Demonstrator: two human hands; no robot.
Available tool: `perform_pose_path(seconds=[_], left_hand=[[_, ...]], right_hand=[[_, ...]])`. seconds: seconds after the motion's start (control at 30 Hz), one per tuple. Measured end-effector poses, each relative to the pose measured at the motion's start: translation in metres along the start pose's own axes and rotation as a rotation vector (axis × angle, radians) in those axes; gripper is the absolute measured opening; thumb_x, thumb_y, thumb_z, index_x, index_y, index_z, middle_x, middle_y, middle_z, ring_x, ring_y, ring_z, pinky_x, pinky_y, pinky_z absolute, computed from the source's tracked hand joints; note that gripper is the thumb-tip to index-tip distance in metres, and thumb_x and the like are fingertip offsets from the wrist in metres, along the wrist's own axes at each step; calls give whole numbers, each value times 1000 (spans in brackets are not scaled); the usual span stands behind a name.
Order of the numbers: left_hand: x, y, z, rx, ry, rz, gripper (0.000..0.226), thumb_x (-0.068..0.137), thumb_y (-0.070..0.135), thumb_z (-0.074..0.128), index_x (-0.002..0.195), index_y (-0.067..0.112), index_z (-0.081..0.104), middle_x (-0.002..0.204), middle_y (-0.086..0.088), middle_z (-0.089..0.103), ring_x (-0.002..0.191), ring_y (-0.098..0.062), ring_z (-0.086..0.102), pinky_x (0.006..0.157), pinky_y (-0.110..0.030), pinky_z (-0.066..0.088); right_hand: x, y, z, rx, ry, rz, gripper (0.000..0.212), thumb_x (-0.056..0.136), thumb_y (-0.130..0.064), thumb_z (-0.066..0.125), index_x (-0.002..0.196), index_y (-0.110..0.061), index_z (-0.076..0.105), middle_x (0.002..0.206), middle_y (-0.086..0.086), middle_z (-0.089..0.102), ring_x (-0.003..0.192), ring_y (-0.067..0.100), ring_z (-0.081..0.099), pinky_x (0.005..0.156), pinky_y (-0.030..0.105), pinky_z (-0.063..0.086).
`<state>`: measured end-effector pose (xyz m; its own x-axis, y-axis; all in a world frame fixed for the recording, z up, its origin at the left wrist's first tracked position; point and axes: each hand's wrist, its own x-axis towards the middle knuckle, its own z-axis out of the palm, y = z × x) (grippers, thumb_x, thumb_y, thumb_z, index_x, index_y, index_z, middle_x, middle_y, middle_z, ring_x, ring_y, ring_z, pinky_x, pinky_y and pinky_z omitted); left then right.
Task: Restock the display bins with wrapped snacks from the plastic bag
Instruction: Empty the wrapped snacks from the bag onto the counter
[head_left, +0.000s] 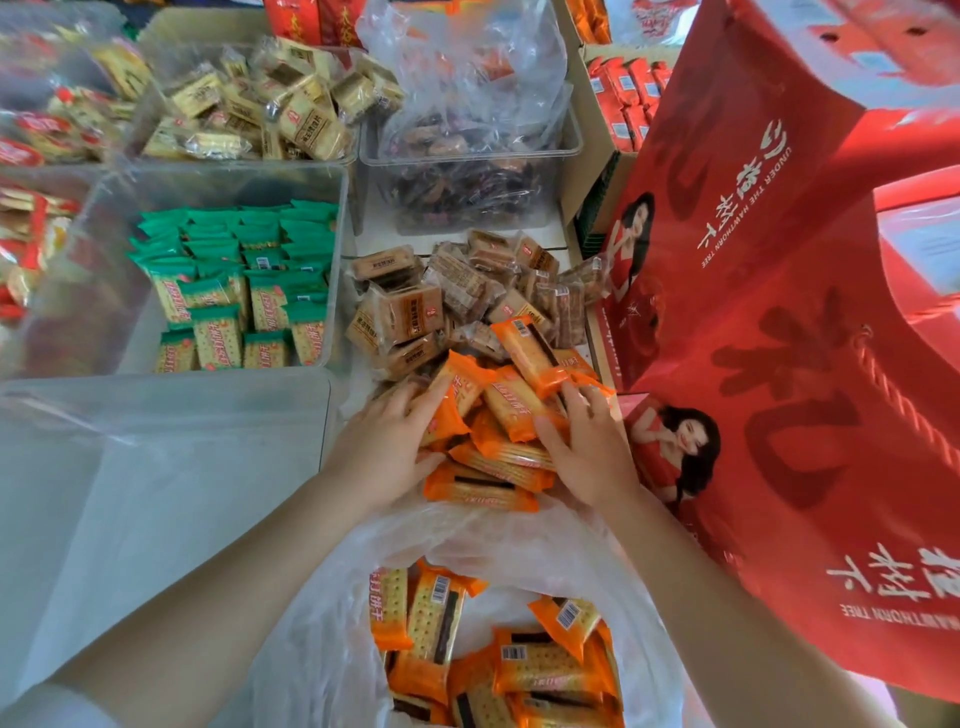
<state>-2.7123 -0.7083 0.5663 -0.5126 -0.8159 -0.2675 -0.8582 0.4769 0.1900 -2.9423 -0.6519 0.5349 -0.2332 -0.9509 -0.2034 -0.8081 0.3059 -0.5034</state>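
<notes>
**Orange cracker packs gathered between two hands above an open plastic bag**

A heap of orange snack packs (493, 436), flat rectangular crackers in glossy crimped film, lies in the near part of a display bin, just beyond the mouth of the plastic bag (322, 623). The bag is thin, translucent and wrinkled; more orange packs (519, 670) lie loose inside it, some with barcodes up, and its lower part is cut off by the frame edge. The left hand (387, 447) rests on the left flank of the heap, fingers curled over one pack and thumb tucked beneath. The right hand (592, 447) presses the right flank with its fingers bent over the packs; whether it truly grips any cannot be told. The heap sits directly between both hands. Behind it lie brown snack packs (415, 312) in clear film. To the left, a clear hard-plastic bin (104, 291) holds green packs (244, 291) stood in rows. Farther back are yellow packs (260, 104) and a bin with dark snacks (467, 176), blurred under crumpled plastic. Red printed cartons (779, 260) rise at the right, partly cut off.
</notes>
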Motion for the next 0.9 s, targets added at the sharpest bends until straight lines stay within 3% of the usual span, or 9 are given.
perform_pose_path(seconds=[0.17, 0.27, 0.37, 0.47, 0.53, 0.63, 0.7, 0.8, 0.9], left_hand=[[-6, 9, -10, -34, 103, -18, 73, 89, 35, 56, 149, 17, 17, 151, -12, 23, 132, -32, 34, 105, -43, 37], [-20, 18, -21, -162, 279, 246, 44, 86, 21, 61, 128, 10, 54, 130, -12, 51, 111, -30, 53, 88, -40, 49], [-45, 26, -30, -217, 302, 562, 27, 87, 27, 49, 95, 11, 69, 97, -3, 64, 86, -19, 61, 73, -29, 51], [-71, 36, -27, -159, 128, 774, 25, 86, 28, 48, 82, 17, 70, 82, 4, 65, 71, -17, 63, 62, -30, 53], [-84, 41, -19, -94, -49, 876, 25, 83, 27, 47, 84, 17, 70, 82, 4, 66, 72, -16, 64, 57, -29, 54], [-91, 39, -3, 82, -185, 904, 21, 76, 25, 63, 94, 17, 69, 96, -1, 66, 85, -19, 65, 64, -32, 56], [-92, 36, 7, 240, -126, 872, 42, 57, 35, 78, 97, 22, 71, 103, -2, 68, 91, -22, 67, 71, -35, 56], [-85, 38, 13, 342, -39, 720, 73, 59, 41, 81, 125, 20, 59, 136, -11, 51, 124, -30, 50, 99, -43, 42], [-67, 44, 15, 399, -94, 583, 73, 90, 40, 52, 149, 20, 14, 157, -10, -4, 145, -28, -1, 116, -41, 1]], right_hand=[[-14, -5, -4, 99, -113, 50, 62, 95, -50, 36, 147, -19, 22, 154, 2, 21, 139, 22, 24, 111, 37, 25], [-23, -11, -26, -4, -73, 24, 47, 95, -47, 41, 129, -16, 47, 132, 5, 48, 120, 22, 46, 97, 37, 41], [-69, -26, -51, 130, 7, -358, 24, 94, -30, 50, 100, -11, 63, 96, 1, 61, 86, 13, 55, 73, 30, 44], [-127, -36, -52, -11, 5, -738, 21, 89, -25, 48, 88, -15, 66, 79, -4, 63, 70, 14, 59, 63, 28, 48], [-150, -27, -27, -414, -105, -871, 23, 84, -31, 51, 98, -21, 66, 89, -5, 67, 79, 15, 65, 67, 27, 51], [-161, 1, -14, -840, -345, -599, 87, 75, -48, 68, 145, -13, 31, 149, 4, 37, 135, 25, 38, 112, 43, 25], [-151, 19, -33, -1001, -306, -432, 112, 73, -54, 70, 151, -11, 1, 158, 5, 11, 144, 25, 15, 116, 44, 4], [-131, 27, -61, -1086, -78, -377, 95, 81, -44, 63, 149, -11, 6, 152, 7, 30, 139, 28, 30, 115, 45, 16], [-113, 18, -65, -1190, -139, -292, 61, 99, -23, 27, 150, -18, -8, 159, 2, 4, 145, 25, 7, 116, 43, 0]])
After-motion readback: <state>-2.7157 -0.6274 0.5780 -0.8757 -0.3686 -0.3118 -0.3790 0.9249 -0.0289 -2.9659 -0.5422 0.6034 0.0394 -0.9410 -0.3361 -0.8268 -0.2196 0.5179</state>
